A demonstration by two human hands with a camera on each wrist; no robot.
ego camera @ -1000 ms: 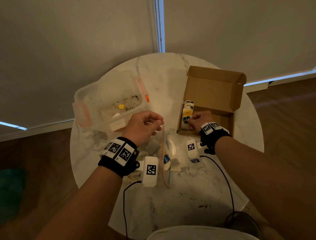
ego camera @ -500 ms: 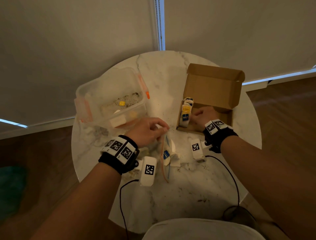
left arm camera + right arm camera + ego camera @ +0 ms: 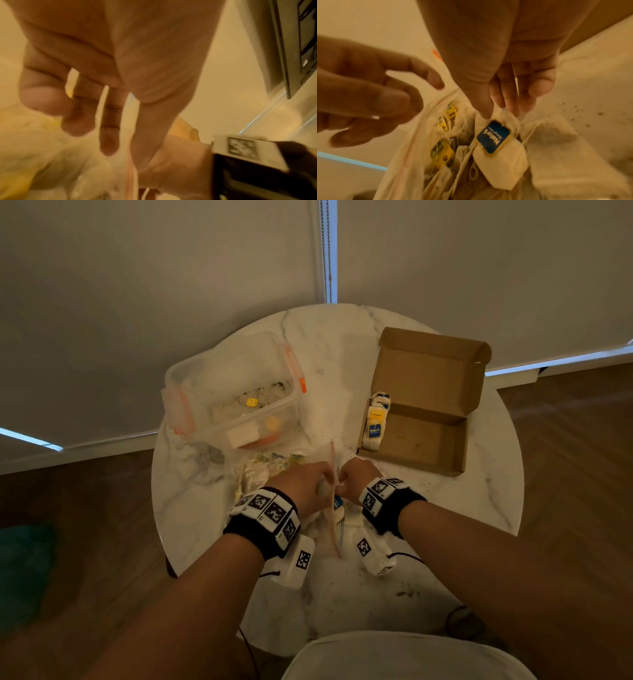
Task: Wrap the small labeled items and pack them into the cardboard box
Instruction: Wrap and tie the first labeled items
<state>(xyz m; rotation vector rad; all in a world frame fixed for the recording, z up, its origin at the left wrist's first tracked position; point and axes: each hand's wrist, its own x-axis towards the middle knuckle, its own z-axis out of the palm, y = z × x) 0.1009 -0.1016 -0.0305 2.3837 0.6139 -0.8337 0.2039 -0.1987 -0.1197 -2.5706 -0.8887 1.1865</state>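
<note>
The cardboard box [image 3: 424, 436] lies open near the table's [image 3: 479, 508] right edge, wrapped tea bags [image 3: 375, 422] lining its left wall, the rest bare. Only the right wrist view shows the right hand [image 3: 501, 75] pinching a blue-tagged tea bag [image 3: 498, 146] at the plastic bag's [image 3: 412, 155] mouth. The left hand's [image 3: 106, 75] fingers curl beside the bag's rim; whether they grip it is unclear.

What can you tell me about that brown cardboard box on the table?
The cardboard box is plain brown, shallow and rectangular, lying open on the far right of the round marble table. Its hinged lid stands tilted back. A row of small white labeled items lines its left wall; the rest looks bare. Neither hand touches it.
</note>
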